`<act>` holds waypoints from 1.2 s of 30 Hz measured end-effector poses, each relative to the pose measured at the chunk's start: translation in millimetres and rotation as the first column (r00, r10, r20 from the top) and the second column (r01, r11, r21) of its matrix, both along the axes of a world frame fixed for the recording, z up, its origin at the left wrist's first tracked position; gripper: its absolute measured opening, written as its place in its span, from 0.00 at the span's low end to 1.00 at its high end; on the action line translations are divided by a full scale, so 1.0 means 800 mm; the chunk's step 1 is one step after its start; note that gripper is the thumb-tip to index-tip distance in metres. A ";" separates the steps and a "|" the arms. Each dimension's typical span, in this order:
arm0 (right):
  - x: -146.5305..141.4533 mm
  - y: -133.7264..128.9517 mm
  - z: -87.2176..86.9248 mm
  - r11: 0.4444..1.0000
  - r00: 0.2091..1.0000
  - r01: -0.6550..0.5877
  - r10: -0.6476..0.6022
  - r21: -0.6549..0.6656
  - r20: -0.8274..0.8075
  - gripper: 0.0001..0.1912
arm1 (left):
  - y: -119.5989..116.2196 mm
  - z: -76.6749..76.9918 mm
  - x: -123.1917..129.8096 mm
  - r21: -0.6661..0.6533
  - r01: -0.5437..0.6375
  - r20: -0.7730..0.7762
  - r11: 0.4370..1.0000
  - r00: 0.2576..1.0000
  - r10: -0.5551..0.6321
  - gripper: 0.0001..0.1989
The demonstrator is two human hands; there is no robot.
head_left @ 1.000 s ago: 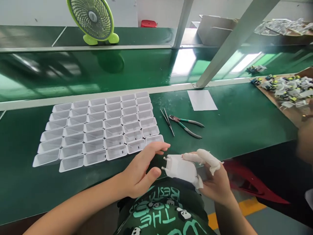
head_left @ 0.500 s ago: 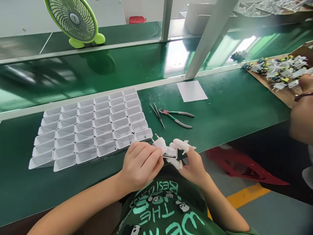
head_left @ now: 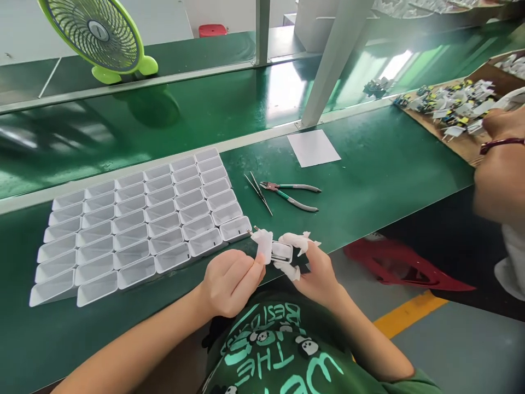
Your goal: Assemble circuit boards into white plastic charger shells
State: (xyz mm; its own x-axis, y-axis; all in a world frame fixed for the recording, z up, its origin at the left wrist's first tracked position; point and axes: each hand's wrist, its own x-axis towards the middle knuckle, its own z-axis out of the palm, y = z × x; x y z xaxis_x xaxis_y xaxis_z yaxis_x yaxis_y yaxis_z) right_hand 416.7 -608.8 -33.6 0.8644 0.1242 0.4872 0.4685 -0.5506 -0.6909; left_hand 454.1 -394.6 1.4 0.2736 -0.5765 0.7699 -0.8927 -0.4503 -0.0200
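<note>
A white plug piece (head_left: 262, 245) with metal pins pointing up and left is pinched between the fingertips of my left hand (head_left: 233, 280). My right hand (head_left: 314, 268), its thumb and a finger wrapped in white material, grips a white rectangular housing (head_left: 282, 251) from the right side. The two parts touch or nearly touch; the exact contact is too small to tell. Just to the left stand rows of white open trays (head_left: 172, 256). Beyond my hands, tweezers (head_left: 259, 192) and pliers with grey-green handles (head_left: 291, 196) lie on the green table (head_left: 361, 180).
A white sheet (head_left: 314, 148) lies behind the pliers. A metal post (head_left: 328, 71) rises at the table's back edge. A green fan (head_left: 98, 35) stands back left. At right, another person's hand (head_left: 502, 158) is near a cardboard box of small parts (head_left: 455, 112).
The view has shifted, so table objects appear further left. The plug piece has turned more upright beside the housing, and my left fingers sit lower on it.
</note>
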 end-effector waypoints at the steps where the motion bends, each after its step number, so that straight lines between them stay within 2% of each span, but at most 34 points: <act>1: 0.000 0.000 -0.001 1.000 1.000 0.000 0.000 -0.007 0.008 0.22 | 0.000 0.002 0.000 0.021 0.034 -0.009 0.999 0.999 -0.034 0.13; 5: 0.001 0.000 -0.003 1.000 0.999 -0.011 0.012 -0.018 0.051 0.22 | -0.001 0.010 0.001 0.103 0.123 -0.074 0.987 0.991 -0.115 0.11; 10: 0.001 -0.003 -0.008 0.999 0.997 -0.042 0.043 -0.016 0.069 0.26 | -0.005 0.008 -0.001 0.095 0.111 -0.041 0.989 0.993 -0.107 0.07; 15: 0.004 -0.005 -0.008 0.989 0.984 -0.142 0.146 -0.049 0.100 0.24 | -0.008 0.006 -0.004 0.074 0.115 -0.018 0.991 0.993 -0.114 0.05; 22: 0.005 -0.012 -0.006 0.955 0.970 -0.165 0.202 -0.245 0.135 0.17 | -0.010 0.005 -0.007 0.092 0.081 -0.044 0.993 0.996 -0.077 0.05; 24: 0.005 -0.015 -0.007 0.947 0.964 -0.183 0.226 -0.264 0.144 0.14 | -0.010 0.001 -0.008 0.085 0.086 -0.046 0.993 0.996 -0.083 0.04; 31: 0.009 -0.016 -0.008 0.943 0.951 -0.213 0.260 -0.254 0.167 0.10 | -0.010 -0.005 -0.009 0.080 0.102 -0.052 0.992 0.994 -0.098 0.13; 36: 0.012 -0.020 -0.005 0.932 0.946 -0.255 0.295 -0.258 0.133 0.13 | -0.011 -0.006 -0.010 0.076 0.096 -0.062 0.992 0.994 -0.091 0.12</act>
State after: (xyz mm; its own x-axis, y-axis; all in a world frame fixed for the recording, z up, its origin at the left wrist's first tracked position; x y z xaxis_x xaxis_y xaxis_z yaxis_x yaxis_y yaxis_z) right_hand 425.9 -624.8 -37.9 0.6886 0.4734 0.5493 0.7218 -0.5197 -0.4570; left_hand 446.0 -403.4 -3.1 0.2588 -0.6600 0.7052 -0.9314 -0.3639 0.0012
